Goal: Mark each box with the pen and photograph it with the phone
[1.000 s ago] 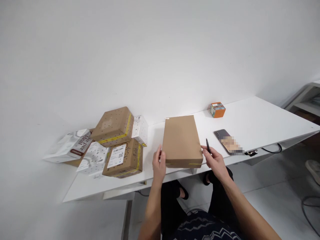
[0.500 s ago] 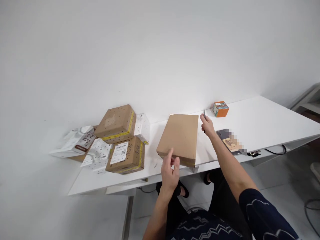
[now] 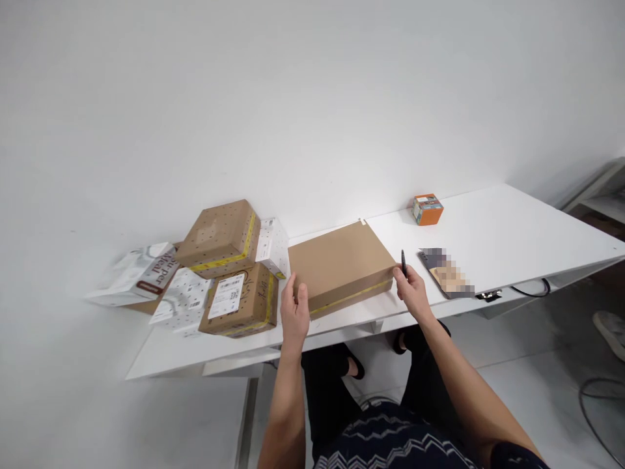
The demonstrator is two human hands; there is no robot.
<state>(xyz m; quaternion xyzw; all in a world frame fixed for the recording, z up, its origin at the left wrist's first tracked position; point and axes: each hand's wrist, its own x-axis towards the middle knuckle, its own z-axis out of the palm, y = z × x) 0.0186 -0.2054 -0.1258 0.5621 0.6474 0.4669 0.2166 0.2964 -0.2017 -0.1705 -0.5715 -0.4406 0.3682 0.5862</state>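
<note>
We find the plain brown box (image 3: 342, 260) on the white table (image 3: 512, 241), its long axis running left to right, right end angled away. Both hands are equally near: the left hand (image 3: 295, 312), fingers spread, at its left end; the right hand (image 3: 411, 288), pinching a dark pen-like tool (image 3: 403, 263), at its near right corner.

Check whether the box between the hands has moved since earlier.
Yes: the box has turned clockwise; its long side now faces the front of the table.
</note>
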